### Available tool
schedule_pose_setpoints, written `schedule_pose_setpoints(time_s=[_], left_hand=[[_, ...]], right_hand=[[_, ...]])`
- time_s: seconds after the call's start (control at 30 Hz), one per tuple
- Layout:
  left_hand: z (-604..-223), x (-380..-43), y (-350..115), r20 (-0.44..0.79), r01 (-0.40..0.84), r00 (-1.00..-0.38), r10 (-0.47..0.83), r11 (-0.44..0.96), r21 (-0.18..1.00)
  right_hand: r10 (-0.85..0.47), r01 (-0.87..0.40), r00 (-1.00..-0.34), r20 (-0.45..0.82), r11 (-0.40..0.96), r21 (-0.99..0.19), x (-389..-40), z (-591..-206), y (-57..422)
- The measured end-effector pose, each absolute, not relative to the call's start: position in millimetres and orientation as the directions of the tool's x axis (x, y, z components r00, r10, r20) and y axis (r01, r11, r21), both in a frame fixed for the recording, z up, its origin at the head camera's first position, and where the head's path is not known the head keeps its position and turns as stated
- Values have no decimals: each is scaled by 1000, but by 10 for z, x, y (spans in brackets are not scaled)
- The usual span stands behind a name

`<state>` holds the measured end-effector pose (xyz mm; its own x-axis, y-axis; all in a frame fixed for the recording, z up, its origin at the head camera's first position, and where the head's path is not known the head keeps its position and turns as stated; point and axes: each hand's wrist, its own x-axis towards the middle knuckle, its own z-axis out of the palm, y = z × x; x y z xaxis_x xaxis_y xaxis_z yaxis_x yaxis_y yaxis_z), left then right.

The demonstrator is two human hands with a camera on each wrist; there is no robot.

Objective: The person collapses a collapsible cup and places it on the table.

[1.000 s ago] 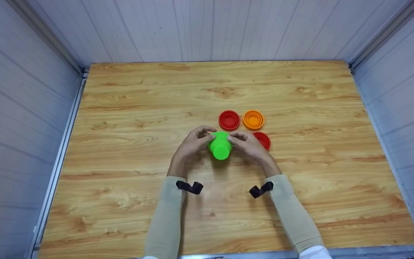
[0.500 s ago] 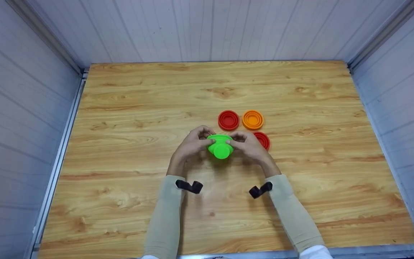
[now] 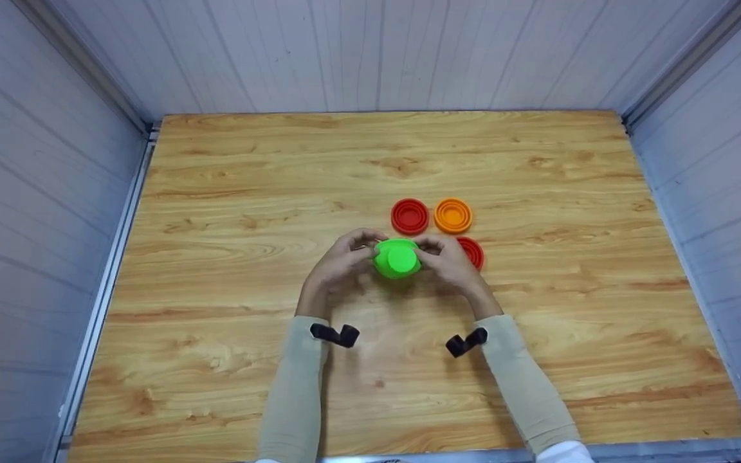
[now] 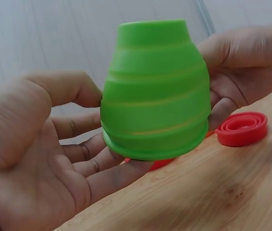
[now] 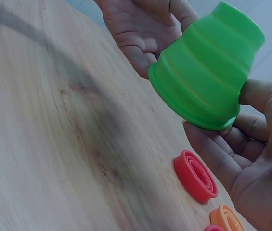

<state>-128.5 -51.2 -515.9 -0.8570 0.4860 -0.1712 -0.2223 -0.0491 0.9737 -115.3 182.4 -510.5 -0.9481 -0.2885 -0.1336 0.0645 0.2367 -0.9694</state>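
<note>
A bright green collapsible cup (image 3: pixel 399 262) is held up between both hands over the table. Its narrow base points up and towards the head camera, and the wide rim faces down and away. Ring-shaped folds run round its wall, which stands partly extended (image 4: pixel 155 91). My left hand (image 3: pixel 345 258) grips the cup's left side, thumb on the wall and fingers under the rim. On the opposite side, my right hand (image 3: pixel 449 260) pinches it the same way, its thumb close to the base. The cup's inside is hidden.
Just beyond the hands lie a flattened red cup (image 3: pixel 410 216) and a flattened orange cup (image 3: pixel 453 215). Another flattened red cup (image 3: pixel 473 253) is partly covered by the right hand. Pale panel walls (image 3: pixel 370 58) enclose the wooden table (image 3: pixel 248 167) at the back and sides.
The green cup's wall has bulged and shortened from a taller, straighter form. Its base has shifted up and slightly right in the head view. Both hands have kept hold, nearly in place.
</note>
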Motion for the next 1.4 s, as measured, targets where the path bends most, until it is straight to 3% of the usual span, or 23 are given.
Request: schedule_pose_setpoints(time_s=[0.27, 0.4, 0.63, 0.73, 1.0, 1.23, 1.4], left_hand=[[-5036, -1256, -476, -141, -149, -887, 439, 17, 989], [-5018, -1242, -421, -124, -108, -916, 382, 62, 992], [-5091, -1286, -378, -110, -84, -937, 331, 91, 992], [-5092, -1290, -375, -92, -55, -944, 317, 123, 991], [-5072, -1281, -326, -63, 8, -947, 314, 218, 976], [-5086, -1284, -329, -110, -60, -948, 298, 173, 983], [-5084, -1280, -374, -157, -103, -912, 378, 159, 982]], right_hand=[[-307, 30, -945, -114, 263, -964, -1057, -4836, 1765], [-297, 43, -948, -116, 242, -969, -1124, -5033, 1791], [-407, 185, -901, -150, -46, -982, -1149, -5170, 1864], [-443, 213, -884, -151, -94, -972, -1144, -5171, 1874], [-329, 148, -931, -158, 57, -987, -1153, -5148, 1807], [-239, 117, -960, -144, 124, -985, -1162, -5155, 1766], [-178, 111, -975, -132, 124, -986, -1152, -5174, 1753]])
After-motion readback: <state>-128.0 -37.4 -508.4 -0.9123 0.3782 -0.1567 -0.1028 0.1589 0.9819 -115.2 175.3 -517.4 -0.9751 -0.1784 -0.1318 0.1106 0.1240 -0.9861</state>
